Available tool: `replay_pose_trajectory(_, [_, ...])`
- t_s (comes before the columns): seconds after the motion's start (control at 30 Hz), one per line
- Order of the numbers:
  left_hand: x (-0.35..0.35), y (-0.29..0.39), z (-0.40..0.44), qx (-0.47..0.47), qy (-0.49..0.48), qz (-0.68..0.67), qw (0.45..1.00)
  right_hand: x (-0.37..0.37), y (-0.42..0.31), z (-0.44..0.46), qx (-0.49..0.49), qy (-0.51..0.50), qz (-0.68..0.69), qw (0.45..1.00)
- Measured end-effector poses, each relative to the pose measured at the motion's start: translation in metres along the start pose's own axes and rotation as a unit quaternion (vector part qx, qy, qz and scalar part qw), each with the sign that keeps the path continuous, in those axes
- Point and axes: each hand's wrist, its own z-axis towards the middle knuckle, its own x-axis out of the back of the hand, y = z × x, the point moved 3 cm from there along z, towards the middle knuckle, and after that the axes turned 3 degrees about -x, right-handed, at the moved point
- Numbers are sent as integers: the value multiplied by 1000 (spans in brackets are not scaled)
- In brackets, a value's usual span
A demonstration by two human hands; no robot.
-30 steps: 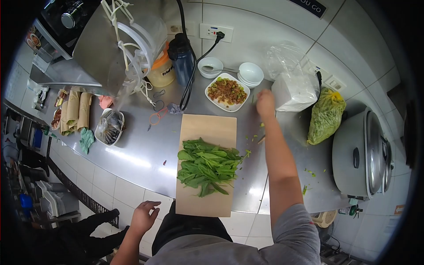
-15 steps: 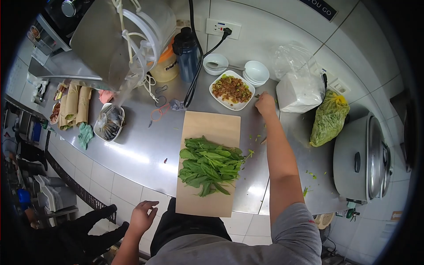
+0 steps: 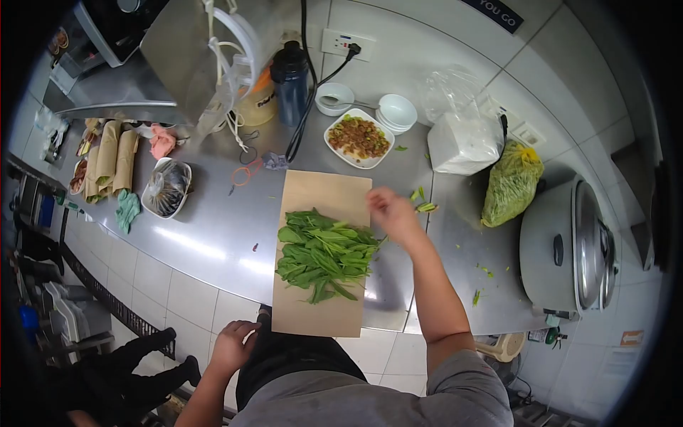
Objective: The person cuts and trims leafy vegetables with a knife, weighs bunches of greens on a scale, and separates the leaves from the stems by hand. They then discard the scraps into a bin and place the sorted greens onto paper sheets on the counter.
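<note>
Leafy greens [image 3: 327, 252] lie heaped on a tan cutting board [image 3: 316, 320] whose near end juts past the counter edge. My right hand [image 3: 393, 213] hovers by the board's right edge, just above the stems; its fingers look bent but are smeared by motion, so I cannot tell whether they hold anything. Beside it on the steel counter sit cut green stem pieces [image 3: 425, 206]. Low in front of the counter, left of the board, my left hand [image 3: 233, 347] hangs relaxed with fingers loosely apart and nothing in them.
Behind the board stand a dish of chopped brown-and-green food [image 3: 358, 139], white bowls [image 3: 396, 112] and a dark bottle [image 3: 290, 85]. To the right are a bag of shredded greens [image 3: 514, 185] and a large cooker [image 3: 551, 245]. Paper rolls [image 3: 107, 156] lie left. Another person's legs [image 3: 135, 363] show lower left.
My right hand has come back from beside the food dish toward the board's right edge. Stem pieces now lie grouped beside it. My left hand has barely moved; the whole view has shifted slightly.
</note>
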Motion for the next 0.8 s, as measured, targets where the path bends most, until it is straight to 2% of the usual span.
replay_pose_trajectory(0.03, [-1, 1, 0, -4, -2, -1, 1000, 15, 27, 0, -2, 3, -2, 1000])
replay_pose_trajectory(0.07, [0, 1, -2, 8, -1, 1, 1000, 36, 52, -3, 7, 26, -151, 988])
replay_pose_trajectory(0.1, [0, 0, -2, 19, 1, 2, 1000, 51, 69, -4, 17, 48, -296, 954])
replay_pose_trajectory(0.13, [-1, 1, -3, 17, 1, 1, 1000, 58, 78, -9, 16, 50, -298, 953])
replay_pose_trajectory(0.2, [-1, 0, -7, 24, -3, 12, 1000, 66, 96, -23, -69, 30, -277, 958])
replay_pose_trajectory(0.33, [-5, 2, -11, 23, -16, 8, 1000, 78, 113, -28, -94, 83, -317, 940])
replay_pose_trajectory(0.4, [-7, 7, -8, 11, -15, 8, 1000, 63, 74, -33, -3, 106, -262, 959])
replay_pose_trajectory(0.47, [-10, 12, -5, 5, -28, 8, 1000, 33, 74, -36, 111, 62, -226, 966])
replay_pose_trajectory(0.53, [-16, 18, -2, 1, -40, 5, 999, 5, 81, -37, 129, 13, -243, 961])
replay_pose_trajectory(0.67, [-26, 18, 0, -45, -44, 24, 998, -16, 60, -83, 163, -16, -291, 943])
replay_pose_trajectory(0.73, [-29, 21, -3, -63, -37, 34, 997, -13, 59, -108, 127, -48, -265, 955])
replay_pose_trajectory(0.77, [-30, 31, -2, -97, -27, 84, 991, -12, 64, -119, 127, -49, -266, 954])
replay_pose_trajectory(0.8, [-30, 40, -3, -131, -18, 135, 982, -12, 72, -126, 84, -38, -272, 958])
